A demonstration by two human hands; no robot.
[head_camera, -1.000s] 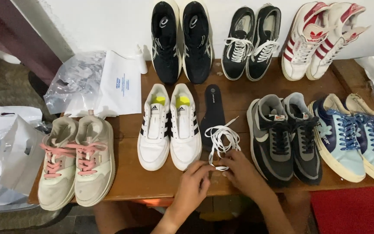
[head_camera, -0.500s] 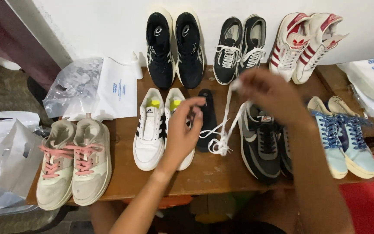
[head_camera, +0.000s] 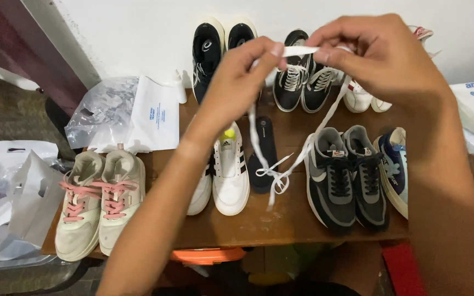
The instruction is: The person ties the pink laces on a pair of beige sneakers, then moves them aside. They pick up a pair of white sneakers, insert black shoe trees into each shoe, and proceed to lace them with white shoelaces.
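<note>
Both hands [head_camera: 308, 60] pinching white shoelace [head_camera: 297, 51]

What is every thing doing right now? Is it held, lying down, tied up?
left hand: raised, pinching the white shoelace
right hand: raised, pinching the same lace
white shoelace: stretched between the hands, ends dangling
black insole: lying flat on the wooden table
white shoes: no laces visible
cream shoes: laced pink
grey-black shoes: laced
</note>
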